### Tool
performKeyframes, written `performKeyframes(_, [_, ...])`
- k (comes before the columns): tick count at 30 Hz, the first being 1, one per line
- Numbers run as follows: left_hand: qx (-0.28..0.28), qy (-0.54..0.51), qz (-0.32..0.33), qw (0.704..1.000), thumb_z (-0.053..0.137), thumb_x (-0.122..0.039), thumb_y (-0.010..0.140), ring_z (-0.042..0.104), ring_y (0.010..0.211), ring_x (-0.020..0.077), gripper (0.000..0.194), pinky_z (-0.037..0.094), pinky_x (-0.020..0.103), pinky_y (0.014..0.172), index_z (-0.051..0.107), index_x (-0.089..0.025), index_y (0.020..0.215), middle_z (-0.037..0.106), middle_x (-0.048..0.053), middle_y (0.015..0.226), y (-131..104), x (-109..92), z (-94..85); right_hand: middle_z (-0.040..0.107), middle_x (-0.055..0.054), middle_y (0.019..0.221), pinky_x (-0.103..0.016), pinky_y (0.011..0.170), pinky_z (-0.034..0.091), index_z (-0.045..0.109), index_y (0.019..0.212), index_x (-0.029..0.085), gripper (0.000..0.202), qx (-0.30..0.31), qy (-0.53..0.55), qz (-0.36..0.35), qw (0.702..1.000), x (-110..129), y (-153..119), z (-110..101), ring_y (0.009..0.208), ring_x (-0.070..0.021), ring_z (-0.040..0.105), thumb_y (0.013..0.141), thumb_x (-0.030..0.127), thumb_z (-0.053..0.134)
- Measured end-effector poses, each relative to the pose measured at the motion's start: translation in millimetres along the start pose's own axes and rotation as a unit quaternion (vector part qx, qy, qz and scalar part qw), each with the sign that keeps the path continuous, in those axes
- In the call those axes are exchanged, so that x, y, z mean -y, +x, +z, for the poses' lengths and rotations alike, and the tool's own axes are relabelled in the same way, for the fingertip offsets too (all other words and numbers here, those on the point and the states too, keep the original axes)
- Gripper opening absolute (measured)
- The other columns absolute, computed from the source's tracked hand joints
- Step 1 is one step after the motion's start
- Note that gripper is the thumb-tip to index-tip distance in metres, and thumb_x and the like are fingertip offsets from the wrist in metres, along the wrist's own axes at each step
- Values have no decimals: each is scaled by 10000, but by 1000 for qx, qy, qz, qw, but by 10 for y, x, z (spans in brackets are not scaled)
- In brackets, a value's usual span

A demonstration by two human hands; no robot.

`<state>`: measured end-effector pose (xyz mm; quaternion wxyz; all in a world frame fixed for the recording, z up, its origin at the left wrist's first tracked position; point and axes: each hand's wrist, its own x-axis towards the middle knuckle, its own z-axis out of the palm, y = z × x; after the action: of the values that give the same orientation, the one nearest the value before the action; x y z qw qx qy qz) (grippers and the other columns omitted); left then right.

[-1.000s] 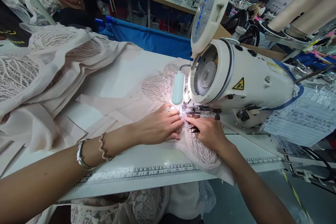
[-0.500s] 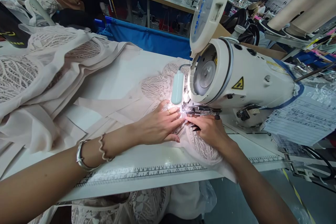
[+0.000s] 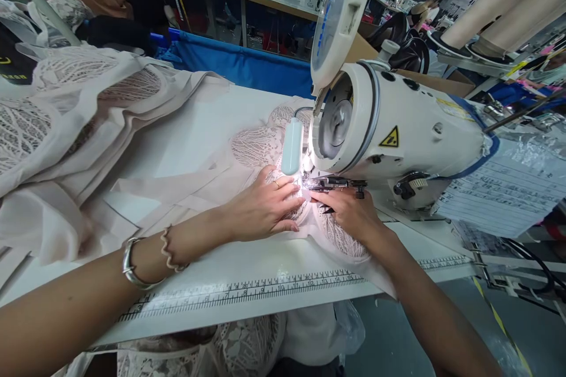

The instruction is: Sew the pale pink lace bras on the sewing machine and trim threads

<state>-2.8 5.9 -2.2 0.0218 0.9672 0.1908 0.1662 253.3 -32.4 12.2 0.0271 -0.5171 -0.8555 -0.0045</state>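
My left hand (image 3: 264, 207) lies flat on a pale pink lace bra (image 3: 257, 146), fingers stretched toward the lit needle area of a white sewing machine (image 3: 413, 123). From the other side, my right hand (image 3: 356, 215) has its index finger at the same spot, beside the metal presser parts (image 3: 336, 184). Dark pointed blades, apparently thread snips (image 3: 326, 210), stick out from under its curled fingers. One lace cup (image 3: 342, 235) spreads below that hand toward the table edge. A pale green lamp (image 3: 292, 147) hangs above my left fingers. The stitching point itself is washed out by glare.
Stacked lace bras (image 3: 119, 91) cover the table's left side. A printed ruler (image 3: 247, 291) runs along the front edge, with more lace pieces (image 3: 247, 344) below. Behind the table hangs blue cloth (image 3: 243, 62). Thread cones (image 3: 486, 9) and a handwritten sheet (image 3: 504, 188) are at right.
The whole view has shifted slightly, so most things appear a little farther left. The left fingers stay on the lace, and the right hand keeps its place by the needle.
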Motion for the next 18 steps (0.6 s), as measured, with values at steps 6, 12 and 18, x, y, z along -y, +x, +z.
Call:
performKeyframes(6, [-13, 24, -34, 999, 395, -565, 1041, 561, 1196, 362, 499, 246, 577, 1077, 640, -155, 1184, 671, 168, 1214, 29, -102, 38, 727, -33, 690, -291, 565, 310, 703, 1078, 204, 279, -44, -65, 49, 996, 83, -251, -54, 620, -211, 625, 907, 418, 651])
performKeyframes(12, [-42, -16, -21, 999, 275, -540, 1075, 624, 1075, 310, 553, 236, 543, 1080, 608, -122, 1216, 705, 156, 1139, 10, -106, 106, 662, 31, 624, -276, 608, 326, 699, 1268, 265, 632, -99, -67, -44, 992, 113, -350, 26, 583, -138, 545, 757, -14, 453])
performKeyframes(18, [-45, -14, -14, 999, 403, -471, 1062, 594, 1122, 328, 410, 259, 540, 1060, 659, -159, 1137, 701, 143, 1148, -7, -110, 82, 605, 36, 578, -274, 602, 320, 755, 1213, 301, 623, -114, -66, -76, 988, 75, -313, 38, 556, -125, 476, 775, -23, 453])
